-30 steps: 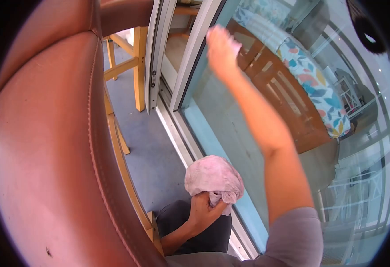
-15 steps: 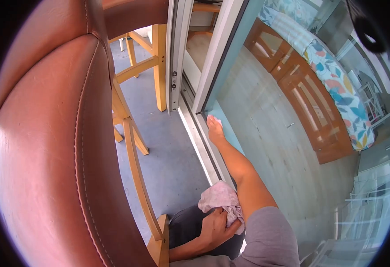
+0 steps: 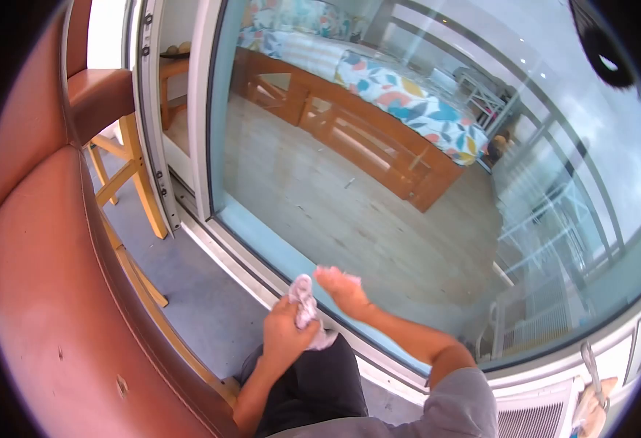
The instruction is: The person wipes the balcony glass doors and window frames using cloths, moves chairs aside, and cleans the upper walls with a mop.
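My left hand [image 3: 284, 337] is closed around a crumpled pale pink cloth [image 3: 306, 306], part of which sticks up above the fingers and part hangs below. It is over my dark-clothed knee, beside the door's lower frame. My right hand [image 3: 344, 290] reaches to the lower part of the large glass pane [image 3: 401, 252]. Its fingers are bent over a small pale pink piece, apparently cloth, mostly hidden and slightly blurred. Whether it touches the glass I cannot tell. The two hands are close together but apart.
A brown leather chair back [image 3: 35, 292] fills the left side, with a wooden-legged chair [image 3: 145, 193] behind it. A white door frame [image 3: 202, 109] borders the pane. Through the glass stands a wooden bed [image 3: 379, 164] with leaf-patterned bedding. A white slatted grille [image 3: 532, 420] is at lower right.
My view has swung to the right. My right hand has drawn back along the pane's lower edge, nearer to me. My left hand has lifted the pink cloth toward it.
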`<state>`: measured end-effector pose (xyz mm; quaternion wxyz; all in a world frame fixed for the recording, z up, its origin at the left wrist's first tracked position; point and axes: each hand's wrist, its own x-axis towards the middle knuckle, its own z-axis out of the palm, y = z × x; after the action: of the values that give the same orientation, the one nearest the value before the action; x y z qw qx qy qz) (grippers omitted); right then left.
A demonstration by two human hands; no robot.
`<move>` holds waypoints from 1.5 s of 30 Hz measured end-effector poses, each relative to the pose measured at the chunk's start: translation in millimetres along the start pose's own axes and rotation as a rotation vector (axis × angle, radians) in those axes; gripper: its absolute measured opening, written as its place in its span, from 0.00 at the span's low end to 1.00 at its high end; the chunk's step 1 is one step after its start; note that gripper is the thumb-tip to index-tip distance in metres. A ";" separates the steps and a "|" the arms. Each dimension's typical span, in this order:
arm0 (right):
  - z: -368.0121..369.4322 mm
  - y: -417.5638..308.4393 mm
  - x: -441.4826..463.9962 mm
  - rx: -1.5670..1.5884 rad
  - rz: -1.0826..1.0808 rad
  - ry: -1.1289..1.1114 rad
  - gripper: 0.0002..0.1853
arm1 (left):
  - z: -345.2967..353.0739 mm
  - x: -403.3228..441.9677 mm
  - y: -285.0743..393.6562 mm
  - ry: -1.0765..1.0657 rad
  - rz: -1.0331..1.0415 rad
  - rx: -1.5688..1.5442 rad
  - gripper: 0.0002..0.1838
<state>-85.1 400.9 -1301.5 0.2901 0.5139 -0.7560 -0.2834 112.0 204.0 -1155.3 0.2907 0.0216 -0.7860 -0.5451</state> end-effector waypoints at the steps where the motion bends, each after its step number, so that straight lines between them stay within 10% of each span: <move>1: -65.3 45.5 12.8 -0.165 -0.031 -0.059 0.33 | -1.0 0.8 3.1 -0.011 0.011 -0.005 0.12; 3: -172.5 132.6 36.1 -0.521 -0.013 -0.106 0.34 | -6.5 1.0 10.0 0.013 -0.022 0.020 0.11; 8: -351.1 359.2 54.1 -0.364 0.393 0.633 0.37 | -13.9 2.2 15.1 0.068 -0.004 -0.034 0.09; 11: -410.9 454.8 28.5 -0.521 0.689 0.504 0.32 | -19.7 3.9 23.5 0.095 -0.042 -0.015 0.09; 17: -350.6 391.4 44.6 -0.649 0.701 0.655 0.32 | -12.7 0.4 -3.3 0.101 -0.039 0.024 0.09; 20: -264.3 202.7 63.7 -0.782 0.558 0.059 0.37 | -10.1 -1.7 -7.5 0.060 -0.051 0.026 0.10; 26: -28.4 -19.4 -118.7 0.118 -0.072 -0.260 0.38 | -11.4 -5.5 -1.0 0.037 -0.036 0.012 0.10; 31: -179.3 90.7 -122.1 -0.136 0.111 -0.306 0.38 | -7.4 -4.8 -8.1 -0.048 -0.083 0.033 0.11; 34: -259.4 184.0 -103.7 -0.274 0.614 -0.116 0.42 | -4.3 -1.9 -11.1 -0.011 -0.071 -0.014 0.11; 38: -319.2 292.5 -59.5 -0.359 0.788 0.753 0.40 | -4.4 -1.8 -13.0 0.028 -0.014 0.021 0.11; 42: -268.0 242.9 -15.2 -0.189 0.714 0.513 0.35 | -4.3 -3.2 -10.5 0.007 -0.013 0.047 0.10; 45: -164.7 112.5 -28.1 -0.467 0.411 -0.075 0.42 | -4.4 -5.2 -7.8 0.009 -0.025 0.045 0.10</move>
<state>-25.4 440.9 -1113.3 0.4232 0.2589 -0.7688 -0.4036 116.2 198.9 -1163.3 0.2869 0.0406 -0.7963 -0.5309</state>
